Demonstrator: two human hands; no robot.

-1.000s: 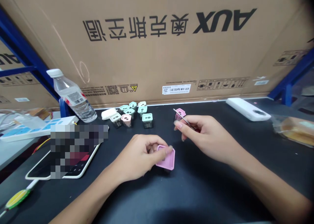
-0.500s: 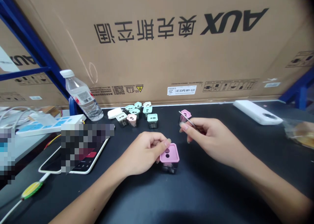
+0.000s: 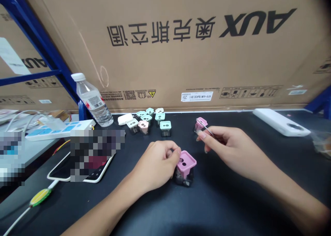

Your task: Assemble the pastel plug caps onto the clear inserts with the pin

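A cardboard box [image 3: 165, 63] stands behind the black counter [image 3: 232, 205]. The right hand [image 3: 232, 143], reaching in palm-down, has its grip closed on a slim metal tool [image 3: 209, 129]. The left hand [image 3: 160, 165], wrist low and fingers curled, pinches the left edge of the near pink-topped container [image 3: 188, 162], at front centre. A smaller-looking pink-topped container [image 3: 202, 121] sits beyond the right fingertips.

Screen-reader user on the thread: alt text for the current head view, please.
Left hand grips a pink-topped sharpener-like block on a black table; right hand holds a thin metal tool by a second pink one. Behind: mint, white and peach ones, a bottle, phones, a large carton.
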